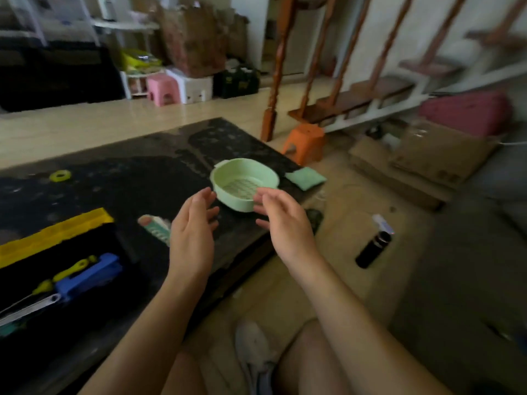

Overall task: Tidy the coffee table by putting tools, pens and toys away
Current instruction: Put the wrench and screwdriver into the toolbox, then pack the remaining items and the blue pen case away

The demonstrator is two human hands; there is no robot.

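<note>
A light green plastic basket (244, 182) with a perforated bottom stands near the right edge of the dark coffee table (119, 189). My left hand (192, 229) and my right hand (286, 220) hover just in front of it, one on each side, fingers relaxed and holding nothing. An open black and yellow toolbox (54, 269) at the lower left holds a blue tool (88, 273), a yellow-handled tool (70, 273) and a metal wrench (28, 307). A small green and white object (155, 228) lies left of my left hand. A yellow tape ring (60, 175) lies at the far left.
A green cloth (305, 178) hangs over the table's right edge. On the floor to the right lie a black bottle (373, 249) and cardboard boxes (422, 161). An orange stool (306, 142) stands past the table by the stairs. My knees and a white shoe (255, 352) are below.
</note>
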